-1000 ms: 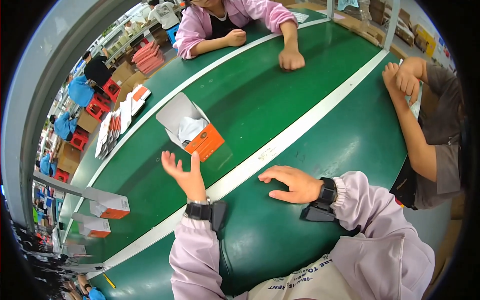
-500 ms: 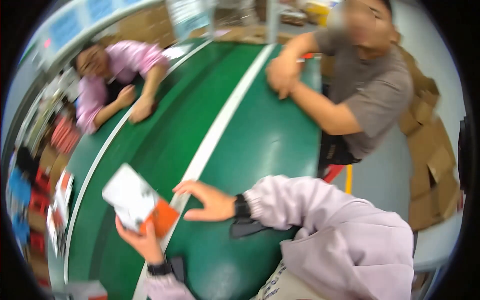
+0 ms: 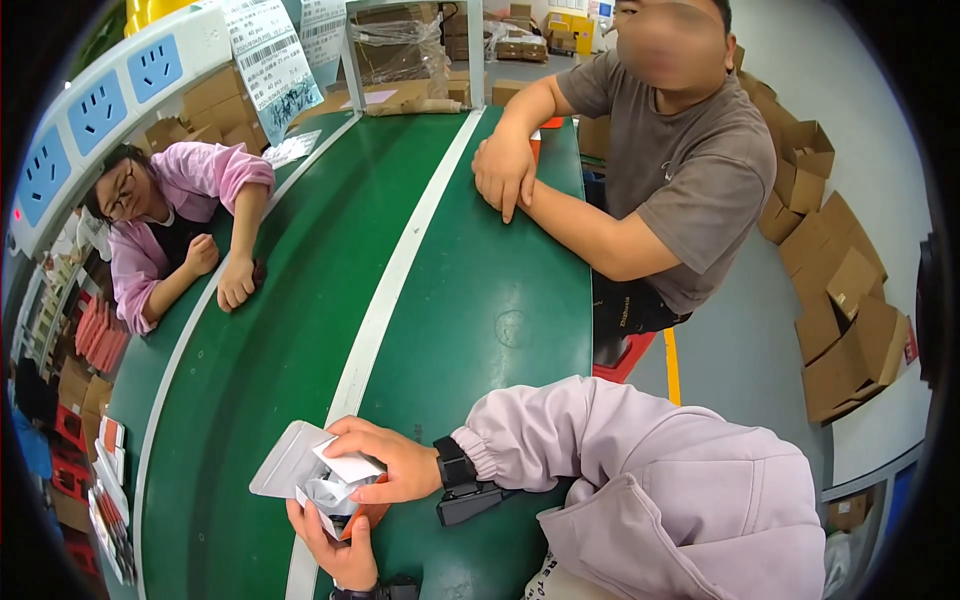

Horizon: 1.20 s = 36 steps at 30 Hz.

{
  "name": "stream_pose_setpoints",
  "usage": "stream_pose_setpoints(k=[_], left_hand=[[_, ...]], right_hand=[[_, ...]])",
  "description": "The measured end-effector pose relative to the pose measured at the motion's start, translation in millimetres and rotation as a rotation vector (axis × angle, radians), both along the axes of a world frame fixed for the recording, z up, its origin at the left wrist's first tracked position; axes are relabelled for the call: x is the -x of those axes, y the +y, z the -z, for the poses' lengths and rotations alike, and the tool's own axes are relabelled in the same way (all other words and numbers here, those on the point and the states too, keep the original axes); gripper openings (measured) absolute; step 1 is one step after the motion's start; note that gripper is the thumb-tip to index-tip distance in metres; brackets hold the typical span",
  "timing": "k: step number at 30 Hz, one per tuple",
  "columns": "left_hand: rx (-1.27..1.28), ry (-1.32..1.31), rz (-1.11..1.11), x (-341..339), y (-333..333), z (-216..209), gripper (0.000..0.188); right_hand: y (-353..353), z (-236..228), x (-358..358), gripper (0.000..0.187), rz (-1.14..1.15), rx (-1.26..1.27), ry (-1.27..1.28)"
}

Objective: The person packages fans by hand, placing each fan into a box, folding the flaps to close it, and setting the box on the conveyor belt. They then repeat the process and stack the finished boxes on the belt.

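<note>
A small white and orange box (image 3: 378, 513) is held low over the green table's white strip, its white lid (image 3: 286, 464) swung open to the left. My left hand (image 3: 340, 552) grips the box from below, thumb on the near side and fingers along the left side. Reaching in from the right, my right hand (image 3: 398, 462) has its thumb and fingers closed about a white flap (image 3: 350, 464) at the box's opening. Inside lies crumpled whitish wrapping (image 3: 328, 490) with something dark under it, too hidden to name. Both wrists wear black straps.
The green work table (image 3: 490, 300) stretches away from me. One person in pink (image 3: 205, 185) leans on its far left edge; another in a brown shirt (image 3: 660, 170) rests both arms on the right side. Cardboard boxes (image 3: 850, 340) lie on the right; flat packages (image 3: 112, 500) stand at the left edge.
The box, closed before, now has its lid open and sits lower and further right. My right hand has moved left and down from beside the box onto its flap.
</note>
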<state>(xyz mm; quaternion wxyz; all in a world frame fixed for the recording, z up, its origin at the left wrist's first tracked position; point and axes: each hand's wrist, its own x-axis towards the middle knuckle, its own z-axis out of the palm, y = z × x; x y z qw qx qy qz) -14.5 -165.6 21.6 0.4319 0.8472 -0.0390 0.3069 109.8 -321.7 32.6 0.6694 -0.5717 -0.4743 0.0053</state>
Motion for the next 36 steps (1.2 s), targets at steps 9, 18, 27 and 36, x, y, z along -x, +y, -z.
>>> stream_pose_setpoints(k=[9,18,27,36], left_hand=[[0.085,-0.047,0.067,-2.6,5.5,8.0,0.06],[0.031,-0.064,0.124,-1.4,-0.7,-4.9,0.047],[-0.076,-0.178,0.067,-2.0,3.9,-7.2,0.032],[0.19,-0.313,0.168,-11.1,-4.8,-6.2,0.049]], right_hand=[[-3.4,-9.5,3.2,0.048,-0.106,0.038,0.033],[-10.4,-13.3,0.0,0.033,-0.136,0.055,-0.026],[-2.4,-9.9,7.5,0.028,-0.117,-0.178,0.176],[-8.9,-15.9,-5.9,0.044,-0.128,-0.014,-0.156]])
